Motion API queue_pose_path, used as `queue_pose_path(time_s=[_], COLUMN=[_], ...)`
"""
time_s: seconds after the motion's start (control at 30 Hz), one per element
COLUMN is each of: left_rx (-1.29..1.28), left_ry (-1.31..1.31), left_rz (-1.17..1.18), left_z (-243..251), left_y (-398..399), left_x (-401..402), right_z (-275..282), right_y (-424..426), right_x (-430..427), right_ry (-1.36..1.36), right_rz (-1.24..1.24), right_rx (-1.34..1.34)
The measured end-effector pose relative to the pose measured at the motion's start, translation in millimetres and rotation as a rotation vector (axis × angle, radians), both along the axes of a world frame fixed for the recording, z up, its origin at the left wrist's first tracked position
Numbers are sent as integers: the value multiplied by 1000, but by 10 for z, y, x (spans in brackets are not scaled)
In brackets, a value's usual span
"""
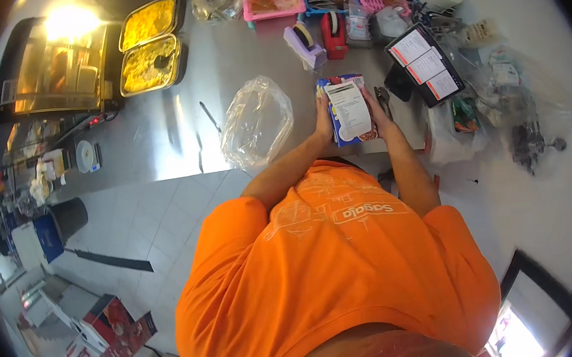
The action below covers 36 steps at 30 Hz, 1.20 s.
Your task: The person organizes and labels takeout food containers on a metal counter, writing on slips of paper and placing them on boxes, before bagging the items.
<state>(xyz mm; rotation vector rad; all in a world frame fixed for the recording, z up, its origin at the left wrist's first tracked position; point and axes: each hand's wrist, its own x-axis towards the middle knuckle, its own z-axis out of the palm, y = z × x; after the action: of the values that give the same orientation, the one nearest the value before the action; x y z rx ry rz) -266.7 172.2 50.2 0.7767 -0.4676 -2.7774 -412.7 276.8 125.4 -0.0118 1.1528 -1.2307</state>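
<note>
Between my two hands is a blue printed cardboard box (336, 135) near the front edge of the steel table. A white paper slip (350, 107) bearing writing lies over its upper face. My left hand (324, 118) grips the box along its left side, and my right hand (380, 112) holds the right side. Just left of my left hand lies a clear plastic bag (259, 121), loose and crinkled. Beyond the box stand a lilac tape dispenser (307, 47) and a red tape dispenser (334, 37).
On the right a black stand (425, 64) carries paper slips, with plastic bags (493, 76) behind it. Pink (275, 14) and blue baskets (329, 6) line the back. Two trays of yellow food (148, 65) sit by a lit glass display warmer (59, 71). A pen (210, 116) lies leftward.
</note>
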Motion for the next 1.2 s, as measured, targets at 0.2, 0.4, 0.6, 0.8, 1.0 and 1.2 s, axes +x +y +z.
queue_pose_path(time_s=[0.2, 0.4, 0.6, 0.8, 1.0, 1.2], left_rx=[-5, -212, -317, -359, -796, -282], left_ry=[169, -27, -227, -171, -787, -908], left_rz=[-104, -164, -220, -201, 157, 279], left_z=[967, 1654, 1417, 270, 395, -63], left_y=[-365, -1283, -1998, -2160, -1956, -990], left_x=[213, 1392, 2009, 2359, 2591, 2988], right_z=[710, 729, 277, -362, -564, -1022], right_y=[-232, -724, -1436, -1612, -1547, -2187], right_x=[405, 1299, 2406, 2692, 2309, 943], right_ry=[52, -305, 65, 140, 460, 462], right_rz=[-60, 67, -164, -176, -346, 200], right_rx=[-2, -261, -49, -80, 28, 258])
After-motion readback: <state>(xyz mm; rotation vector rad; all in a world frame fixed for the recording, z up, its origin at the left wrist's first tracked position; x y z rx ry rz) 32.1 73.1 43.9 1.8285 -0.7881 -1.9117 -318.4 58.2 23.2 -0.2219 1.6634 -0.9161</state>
